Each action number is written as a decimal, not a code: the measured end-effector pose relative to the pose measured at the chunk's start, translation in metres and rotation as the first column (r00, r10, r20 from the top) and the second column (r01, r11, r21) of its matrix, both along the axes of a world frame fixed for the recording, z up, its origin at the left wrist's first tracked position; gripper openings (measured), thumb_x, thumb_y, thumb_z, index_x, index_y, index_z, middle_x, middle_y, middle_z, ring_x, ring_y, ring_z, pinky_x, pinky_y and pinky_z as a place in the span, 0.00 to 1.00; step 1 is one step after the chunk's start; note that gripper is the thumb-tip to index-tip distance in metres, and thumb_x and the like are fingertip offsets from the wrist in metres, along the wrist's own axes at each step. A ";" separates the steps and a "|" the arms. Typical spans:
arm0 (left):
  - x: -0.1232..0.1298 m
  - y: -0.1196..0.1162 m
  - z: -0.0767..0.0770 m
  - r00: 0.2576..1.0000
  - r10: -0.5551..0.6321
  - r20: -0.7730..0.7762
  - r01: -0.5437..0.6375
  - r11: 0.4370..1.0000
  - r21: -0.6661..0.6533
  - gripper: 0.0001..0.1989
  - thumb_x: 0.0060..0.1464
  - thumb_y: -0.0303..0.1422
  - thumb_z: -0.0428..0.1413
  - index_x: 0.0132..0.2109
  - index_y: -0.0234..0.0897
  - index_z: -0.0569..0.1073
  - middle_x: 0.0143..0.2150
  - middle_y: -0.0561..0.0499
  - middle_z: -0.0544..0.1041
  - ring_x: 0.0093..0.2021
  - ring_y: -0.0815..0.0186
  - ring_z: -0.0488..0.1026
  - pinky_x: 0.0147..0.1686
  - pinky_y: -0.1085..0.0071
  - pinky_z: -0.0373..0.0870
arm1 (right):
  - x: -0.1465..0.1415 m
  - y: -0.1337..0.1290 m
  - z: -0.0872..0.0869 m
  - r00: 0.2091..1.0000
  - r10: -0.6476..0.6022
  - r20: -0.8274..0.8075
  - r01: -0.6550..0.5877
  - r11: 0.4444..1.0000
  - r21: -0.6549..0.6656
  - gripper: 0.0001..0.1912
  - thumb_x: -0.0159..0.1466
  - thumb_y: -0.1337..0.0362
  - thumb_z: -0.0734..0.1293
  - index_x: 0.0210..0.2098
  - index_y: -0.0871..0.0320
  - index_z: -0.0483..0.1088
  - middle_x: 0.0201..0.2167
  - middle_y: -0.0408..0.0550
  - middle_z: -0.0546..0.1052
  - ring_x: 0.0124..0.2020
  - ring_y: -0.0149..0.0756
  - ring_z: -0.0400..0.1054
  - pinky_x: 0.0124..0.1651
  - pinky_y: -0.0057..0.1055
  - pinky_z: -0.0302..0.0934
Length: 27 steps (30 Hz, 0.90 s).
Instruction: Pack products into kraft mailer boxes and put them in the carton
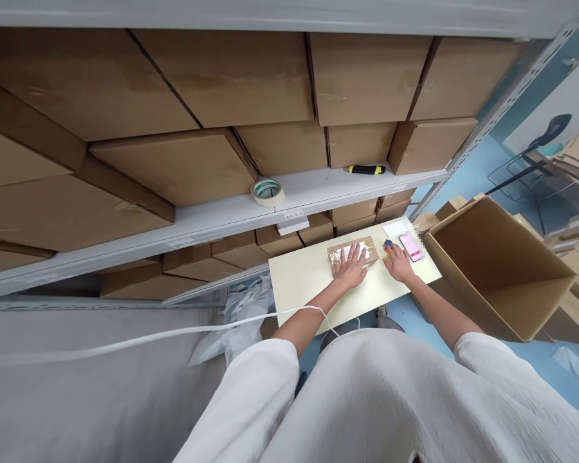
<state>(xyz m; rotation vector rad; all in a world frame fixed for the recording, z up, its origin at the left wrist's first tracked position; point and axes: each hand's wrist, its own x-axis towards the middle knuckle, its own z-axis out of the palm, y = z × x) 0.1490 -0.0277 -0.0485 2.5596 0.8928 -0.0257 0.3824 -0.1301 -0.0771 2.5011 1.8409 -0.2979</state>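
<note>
A small cardboard box (369, 247) with shiny clear tape and a white label lies on a cream-coloured board-like table (299, 283). My left hand (351, 267) presses flat on top of it, fingers spread. To the right, my right hand (398, 262) is low over the table, its fingers curled around a small blue and yellow object (388, 244). Most of that object is hidden under the fingers, so its kind is unclear. Just beyond this hand lie a phone with a pink lit screen (410, 247) and a white paper sheet (394, 228).
Shelves of cardboard boxes (367, 77) rise in front. A tape roll (267, 192) and a black-and-yellow utility knife (365, 170) rest on the shelf edge (318, 186). A big open carton (492, 270) stands at right. A white cable (197, 329) crosses from the left.
</note>
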 end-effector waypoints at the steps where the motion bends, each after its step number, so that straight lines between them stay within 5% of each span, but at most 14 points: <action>1: 0.008 -0.001 0.000 1.000 -0.013 0.010 0.013 1.000 0.001 0.41 0.69 0.40 0.54 0.82 0.39 0.49 0.85 0.39 0.42 0.85 0.46 0.34 0.79 0.36 0.29 | 0.010 0.000 0.001 1.000 -0.012 0.000 0.012 1.000 -0.001 0.35 0.79 0.51 0.50 0.78 0.62 0.57 0.80 0.62 0.56 0.81 0.53 0.46 0.79 0.53 0.42; 9: 0.089 0.000 0.003 0.999 -0.017 0.036 0.017 1.000 -0.005 0.37 0.70 0.38 0.52 0.81 0.37 0.54 0.84 0.35 0.47 0.84 0.44 0.39 0.78 0.34 0.34 | 0.112 0.014 0.009 0.991 -0.069 -0.118 0.066 0.997 -0.027 0.31 0.77 0.56 0.57 0.74 0.60 0.64 0.76 0.63 0.64 0.76 0.55 0.57 0.75 0.53 0.51; 17: 0.168 0.011 -0.009 0.997 0.077 0.016 -0.076 0.995 -0.067 0.31 0.72 0.37 0.50 0.77 0.39 0.62 0.81 0.36 0.57 0.83 0.45 0.47 0.79 0.36 0.37 | 0.226 0.068 0.004 0.956 -0.127 -0.263 0.093 0.986 -0.137 0.24 0.74 0.61 0.60 0.66 0.56 0.75 0.64 0.55 0.80 0.64 0.51 0.73 0.66 0.44 0.63; 27: 0.235 0.038 -0.017 0.986 0.166 -0.015 -0.166 0.969 -0.183 0.28 0.71 0.35 0.48 0.75 0.40 0.65 0.78 0.38 0.64 0.80 0.47 0.55 0.79 0.37 0.40 | 0.271 0.123 -0.020 0.982 -0.048 -0.185 -0.003 0.965 -0.261 0.23 0.75 0.58 0.62 0.66 0.56 0.74 0.63 0.58 0.80 0.64 0.53 0.73 0.66 0.47 0.61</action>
